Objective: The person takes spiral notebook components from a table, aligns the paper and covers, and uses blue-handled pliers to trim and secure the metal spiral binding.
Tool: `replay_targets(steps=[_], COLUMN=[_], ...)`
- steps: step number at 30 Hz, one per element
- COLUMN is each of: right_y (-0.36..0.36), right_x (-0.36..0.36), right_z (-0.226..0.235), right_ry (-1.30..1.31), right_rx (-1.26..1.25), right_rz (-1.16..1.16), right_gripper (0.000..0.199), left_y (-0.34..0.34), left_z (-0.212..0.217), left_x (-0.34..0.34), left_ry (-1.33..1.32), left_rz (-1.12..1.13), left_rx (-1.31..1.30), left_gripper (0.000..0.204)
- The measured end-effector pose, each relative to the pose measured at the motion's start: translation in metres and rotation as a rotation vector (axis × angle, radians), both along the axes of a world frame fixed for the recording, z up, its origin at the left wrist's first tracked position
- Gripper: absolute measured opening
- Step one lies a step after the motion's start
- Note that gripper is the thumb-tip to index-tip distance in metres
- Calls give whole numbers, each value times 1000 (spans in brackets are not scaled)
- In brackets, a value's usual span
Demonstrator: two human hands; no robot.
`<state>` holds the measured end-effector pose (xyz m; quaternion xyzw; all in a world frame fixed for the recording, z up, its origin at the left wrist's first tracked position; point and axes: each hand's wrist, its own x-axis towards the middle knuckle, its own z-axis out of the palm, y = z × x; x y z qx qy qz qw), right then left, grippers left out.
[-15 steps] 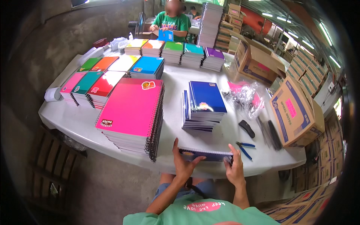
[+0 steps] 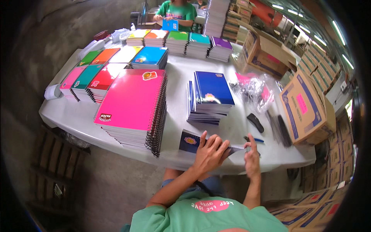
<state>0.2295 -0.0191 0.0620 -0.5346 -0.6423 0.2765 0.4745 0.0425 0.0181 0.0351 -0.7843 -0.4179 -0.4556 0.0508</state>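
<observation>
Lying under the left grip [image 2: 208, 154], near the right grip [image 2: 252, 159], is a navy notebook [image 2: 188, 143]; both closures unclear.

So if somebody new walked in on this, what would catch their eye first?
Probably the big stack of bright pink spiral notebooks, left of centre on the table, with smaller multicoloured notebook stacks behind it. Next, the dark blue notebook pile to its right. Then, at the near edge, the left hand lies over a dark blue notebook, the right hand by its right end.
</observation>
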Motion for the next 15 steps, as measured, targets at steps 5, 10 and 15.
replay_targets(steps=[5,10,15], right_y=[15,37,26], right_x=[28,25,32], right_z=[14,27,26], right_ry=[-90,-162,-153], right_rx=[-203,-5,-10], right_rz=[54,139,226], right_gripper=[25,22,25], left_y=[1,19,3], left_z=[0,-3,-9], left_x=[-5,-2,6], left_ry=[-15,-11,-39], left_rz=[-34,41,72], left_rx=[-35,76,51], left_gripper=[33,35,34])
